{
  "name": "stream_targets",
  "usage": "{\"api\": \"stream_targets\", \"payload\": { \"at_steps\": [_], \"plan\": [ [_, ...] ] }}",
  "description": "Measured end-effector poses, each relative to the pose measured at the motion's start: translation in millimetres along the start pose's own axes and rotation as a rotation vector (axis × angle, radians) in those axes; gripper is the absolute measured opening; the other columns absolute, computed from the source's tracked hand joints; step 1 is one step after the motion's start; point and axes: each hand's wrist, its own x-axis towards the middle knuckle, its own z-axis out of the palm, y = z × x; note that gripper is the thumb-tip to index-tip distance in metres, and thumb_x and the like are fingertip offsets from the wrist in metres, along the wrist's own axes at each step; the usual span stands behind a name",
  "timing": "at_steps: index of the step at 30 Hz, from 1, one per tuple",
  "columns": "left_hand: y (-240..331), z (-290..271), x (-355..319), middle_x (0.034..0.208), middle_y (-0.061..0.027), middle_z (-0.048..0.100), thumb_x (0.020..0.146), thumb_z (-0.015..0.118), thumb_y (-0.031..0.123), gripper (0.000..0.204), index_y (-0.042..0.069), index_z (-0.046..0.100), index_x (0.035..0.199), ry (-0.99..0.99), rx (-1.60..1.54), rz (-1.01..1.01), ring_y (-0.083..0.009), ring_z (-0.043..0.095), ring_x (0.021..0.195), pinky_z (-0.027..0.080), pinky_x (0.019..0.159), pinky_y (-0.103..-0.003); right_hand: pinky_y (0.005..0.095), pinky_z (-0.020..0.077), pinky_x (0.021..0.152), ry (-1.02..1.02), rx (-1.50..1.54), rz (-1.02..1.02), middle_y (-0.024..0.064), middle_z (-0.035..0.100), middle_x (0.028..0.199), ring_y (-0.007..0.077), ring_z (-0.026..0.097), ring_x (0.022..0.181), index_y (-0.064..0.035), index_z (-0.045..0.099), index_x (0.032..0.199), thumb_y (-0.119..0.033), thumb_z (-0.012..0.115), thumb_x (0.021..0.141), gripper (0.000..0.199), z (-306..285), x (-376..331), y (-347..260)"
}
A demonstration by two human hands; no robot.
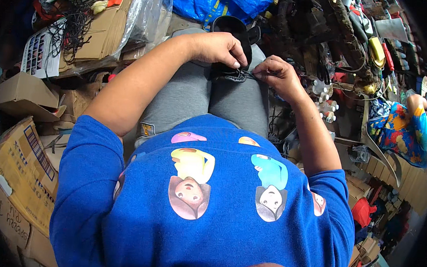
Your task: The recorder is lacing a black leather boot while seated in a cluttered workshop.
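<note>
A black item that looks like a shoe (230, 26) rests on my lap over the grey trousers (179, 90), its rounded opening away from me. My left hand (222, 48) lies across it with the fingers curled and the thumb pressed on its near part. Beside it on the right, my right hand (277, 73) pinches a thin dark cord (248, 74) at the item's near edge. Both pinches are close together, just above my right thigh. My left hand and the shadow hide much of the black item's middle.
Flattened cardboard (99, 38) and clear plastic sheeting (149, 17) lie to the left, with tangled black cords (77, 29). A blue bag (216, 4) is ahead. Small bottles (327, 103) and mixed clutter stand to the right. Part of another person in bright patterned clothing (402, 130) shows at far right.
</note>
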Motion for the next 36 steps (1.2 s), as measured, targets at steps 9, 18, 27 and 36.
{"api": "stream_targets", "payload": {
  "at_steps": [9, 18, 27, 36],
  "plan": [
    [-3.6, 0.8, -0.3, 0.089, -0.0074, 0.058, 0.08, 0.064, 0.015, 0.028, 0.004, 0.068, 0.105, -0.02, 0.005, -0.006, -0.0184, 0.055, 0.091, 0.042, 0.084, -0.029, 0.026, 0.0463, 0.069, 0.033, -0.088, -0.052, 0.0023, 0.058, 0.081, 0.0122, 0.058, 0.079, -0.01, 0.071, 0.089, -0.003, 0.069, 0.075, 0.017, 7.6, -4.5, -7.1],
    [4.1, -0.2, 0.2, 0.085, -0.0074, 0.054, 0.078, 0.063, 0.009, 0.03, 0.006, 0.067, 0.108, -0.104, 0.13, -0.029, -0.0204, 0.052, 0.089, 0.042, 0.083, -0.03, 0.0367, 0.0463, 0.071, 0.008, -0.618, -0.294, 0.0092, 0.059, 0.081, 0.0289, 0.059, 0.076, -0.0132, 0.071, 0.089, -0.003, 0.061, 0.072, 0.023, 3.7, -7.3, -51.6],
    [-0.1, 9.0, 4.6, 0.086, -0.0077, 0.061, 0.066, 0.073, 0.003, 0.027, 0.005, 0.068, 0.092, 0.212, 0.185, 0.03, -0.0215, 0.062, 0.084, 0.049, 0.075, -0.031, 0.0418, 0.0498, 0.068, -0.076, -0.691, -0.182, 0.0144, 0.059, 0.079, 0.0338, 0.062, 0.076, -0.0084, 0.067, 0.083, -0.009, 0.06, 0.074, 0.012, 10.9, 3.2, -54.3],
    [5.6, 34.8, -15.8, 0.086, -0.0114, 0.062, 0.069, 0.073, 0.009, 0.031, 0.006, 0.063, 0.098, 0.714, 0.491, 0.135, -0.0287, 0.062, 0.082, 0.05, 0.075, -0.035, 0.0363, 0.0498, 0.07, -0.021, -0.324, -0.052, 0.0133, 0.062, 0.08, 0.0249, 0.063, 0.074, -0.0094, 0.069, 0.094, -0.016, 0.067, 0.078, 0.017, 10.5, 0.5, -33.3]
  ]
}}
